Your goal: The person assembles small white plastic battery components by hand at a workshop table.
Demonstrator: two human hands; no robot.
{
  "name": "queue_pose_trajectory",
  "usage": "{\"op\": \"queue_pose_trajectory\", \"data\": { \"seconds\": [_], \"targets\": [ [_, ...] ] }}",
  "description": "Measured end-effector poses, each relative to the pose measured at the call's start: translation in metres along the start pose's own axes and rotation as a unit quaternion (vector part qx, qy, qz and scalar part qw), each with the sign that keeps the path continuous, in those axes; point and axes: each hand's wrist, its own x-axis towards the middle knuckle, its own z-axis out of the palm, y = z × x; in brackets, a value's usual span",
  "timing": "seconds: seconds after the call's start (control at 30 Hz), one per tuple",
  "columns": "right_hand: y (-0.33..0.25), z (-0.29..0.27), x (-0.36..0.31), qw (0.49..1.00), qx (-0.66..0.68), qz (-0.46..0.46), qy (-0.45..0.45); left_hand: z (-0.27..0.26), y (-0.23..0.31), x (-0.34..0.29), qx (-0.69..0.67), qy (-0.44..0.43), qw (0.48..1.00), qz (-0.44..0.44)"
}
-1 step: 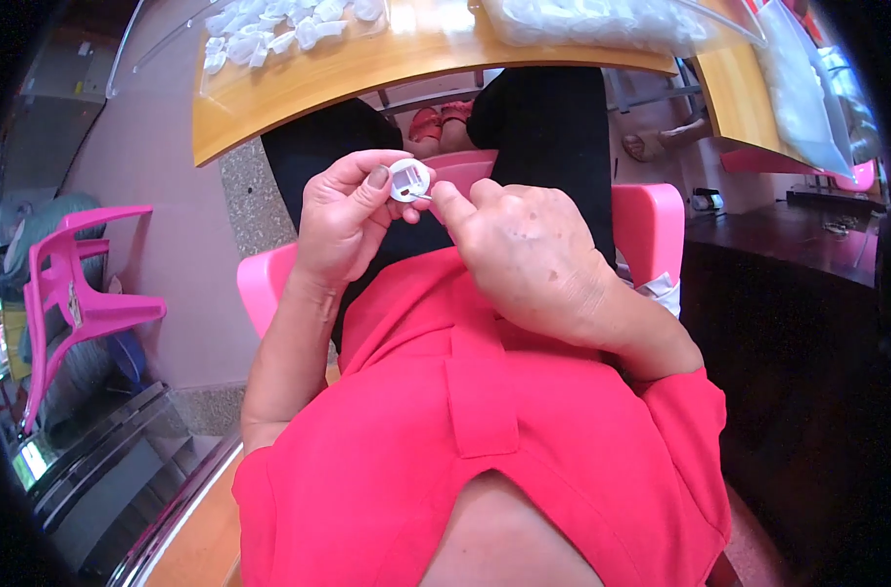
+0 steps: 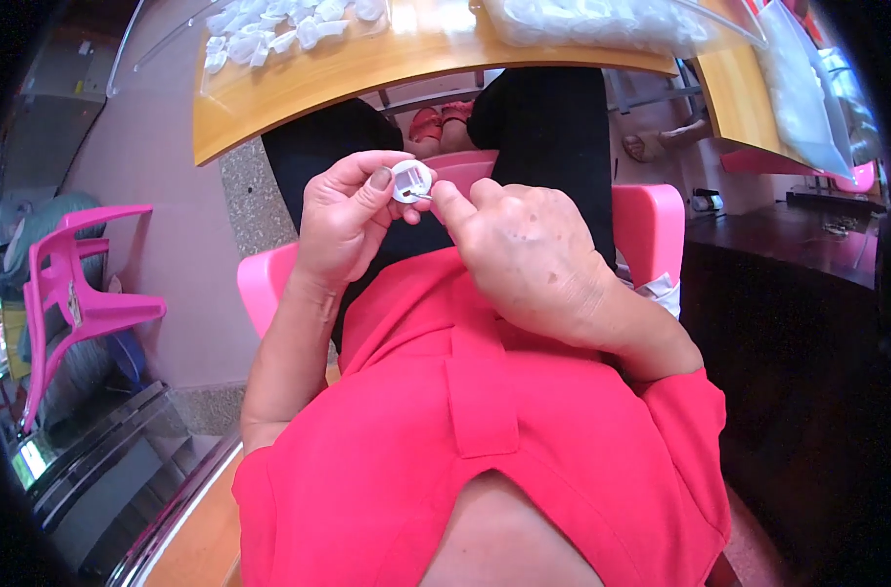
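Between the thumb and fingers of my left hand (image 2: 348, 210) is a small round white plastic part (image 2: 410, 180), with a squarish recess in its face and a dark spot near its lower edge. My right hand (image 2: 524, 240) is closed, its back toward me. From its fingertips a thin metal tool (image 2: 424, 198) reaches to the lower right edge of the white part. The tool's handle is hidden inside my right hand, so its exact kind does not show. Both hands are held above my lap, in front of the table.
On the wooden table (image 2: 445, 41), many small white plastic pieces (image 2: 279, 27) lie at the left and a clear tray (image 2: 602, 24) of white pieces at the right. A filled plastic bag (image 2: 802, 93) is farther right. A pink chair (image 2: 89, 293) stands at the left.
The white part has tilted very slightly in my left fingers, and the metal tool's tip still touches its edge. Both hands stay almost in place.
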Motion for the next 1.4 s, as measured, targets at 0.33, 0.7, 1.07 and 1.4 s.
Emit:
{"op": "queue_pose_trajectory", "data": {
  "seconds": [0.33,0.7,1.07,1.4],
  "targets": [
    [-0.004,0.01,0.001,0.997,-0.067,0.011,0.031,0.005,-0.001,-0.003,0.045,0.005,0.999,0.004],
    [-0.005,0.021,-0.002,0.981,-0.163,-0.069,0.083,0.011,-0.006,-0.003,0.106,0.018,0.994,-0.006],
    [0.012,0.014,0.004,0.99,-0.082,-0.074,0.085,0.022,0.01,-0.001,0.255,0.081,0.963,0.04],
    [0.056,0.022,-0.007,0.994,0.102,-0.046,-0.002,0.035,0.187,0.091,0.573,0.215,0.658,0.439]
  ]
}}
